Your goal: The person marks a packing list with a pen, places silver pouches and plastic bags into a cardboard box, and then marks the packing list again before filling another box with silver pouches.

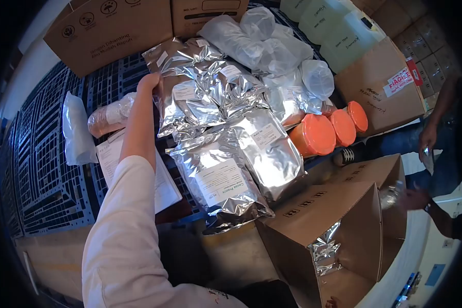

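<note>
My left hand [150, 83] reaches forward in a white sleeve and grips the left edge of a silver foil pouch [182, 95] in a heap of several labelled foil pouches on a blue pallet [46, 154]. Two larger foil pouches [226, 179] lie nearer to me. My right hand is out of view. An open cardboard box [339, 220] at lower right holds another foil pouch [326, 251].
Paper sheets [113, 159] lie under my arm, beside a clear plastic bag [76, 131] and a wrapped roll [108, 115]. Orange-lidded jars [326, 131], clear bagged items [262, 41], jugs [339, 31] and cardboard boxes [108, 31] ring the heap. Another person's hands [426, 141] work at right.
</note>
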Tool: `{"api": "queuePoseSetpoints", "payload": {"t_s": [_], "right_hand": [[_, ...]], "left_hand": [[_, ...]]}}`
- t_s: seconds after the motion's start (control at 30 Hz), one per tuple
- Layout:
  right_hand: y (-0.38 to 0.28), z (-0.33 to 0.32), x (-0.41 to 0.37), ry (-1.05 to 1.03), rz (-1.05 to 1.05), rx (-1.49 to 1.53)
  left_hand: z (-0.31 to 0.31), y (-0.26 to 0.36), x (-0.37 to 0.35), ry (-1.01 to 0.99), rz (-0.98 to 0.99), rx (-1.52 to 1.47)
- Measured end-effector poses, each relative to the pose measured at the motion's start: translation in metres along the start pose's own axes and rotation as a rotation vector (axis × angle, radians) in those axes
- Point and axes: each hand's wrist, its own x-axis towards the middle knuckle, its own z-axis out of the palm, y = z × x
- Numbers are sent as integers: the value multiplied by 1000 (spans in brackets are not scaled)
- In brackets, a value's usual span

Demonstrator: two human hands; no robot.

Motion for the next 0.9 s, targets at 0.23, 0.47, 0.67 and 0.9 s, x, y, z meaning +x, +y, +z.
{"api": "queuePoseSetpoints", "payload": {"t_s": [0.23,0.47,0.67,0.9], "right_hand": [[-28,-5,-15,83,81,-16],[-90,3,-10,458,-45,-152],[-191,30,15,332,-275,-149],[-199,50,24,286,-371,-139]], "left_hand": [[3,9,-24,124,23,-184],[-7,20,-55,-322,20,-628],[-9,-16,29,-366,99,-703],[-4,-18,57,-341,165,-781]]}}
